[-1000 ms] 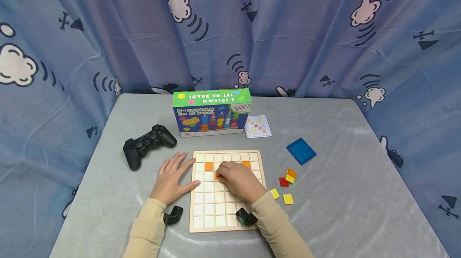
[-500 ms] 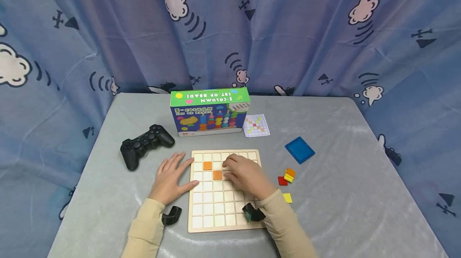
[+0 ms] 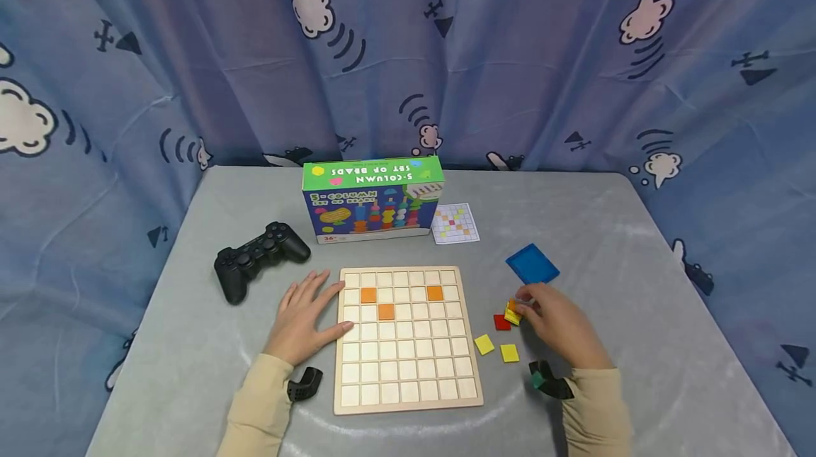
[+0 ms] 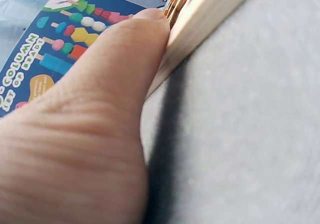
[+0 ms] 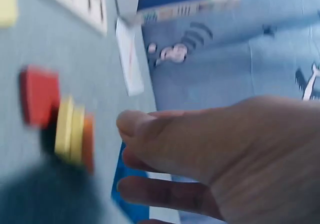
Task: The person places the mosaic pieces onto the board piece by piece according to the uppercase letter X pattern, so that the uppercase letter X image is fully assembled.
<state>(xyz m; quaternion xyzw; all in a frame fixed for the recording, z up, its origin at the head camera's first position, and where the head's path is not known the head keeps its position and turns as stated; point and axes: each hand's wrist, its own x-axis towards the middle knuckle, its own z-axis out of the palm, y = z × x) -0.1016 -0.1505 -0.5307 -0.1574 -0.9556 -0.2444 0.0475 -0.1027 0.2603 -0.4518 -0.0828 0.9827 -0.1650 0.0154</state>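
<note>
My left hand (image 3: 302, 319) lies with fingers spread at the left edge of the wooden grid board (image 3: 395, 375); its thumb (image 4: 115, 58) touches that edge. Three orange tiles sit in the board's cells: one upper left (image 3: 368, 295), one below it to the right (image 3: 385, 312), one upper right (image 3: 435, 292). To the right of the board, my right hand (image 3: 564, 322) reaches to a small stack with an orange tile (image 5: 88, 144) on top of yellow tiles (image 5: 70, 131). In the right wrist view a gap separates thumb and stack. A red tile (image 3: 501, 323) lies beside the stack.
Two loose yellow tiles (image 3: 484, 344) lie by the board's right side. Behind the stack is a blue tray (image 3: 532, 263). A pattern card (image 3: 455, 224), a bead-set box (image 3: 375, 209) and a black game controller (image 3: 261, 258) are farther back, before a curtain (image 3: 408, 74).
My right hand has left the board and moved right to the tile stack, uncovering the upper-right orange tile. The left hand keeps its place at the board's edge.
</note>
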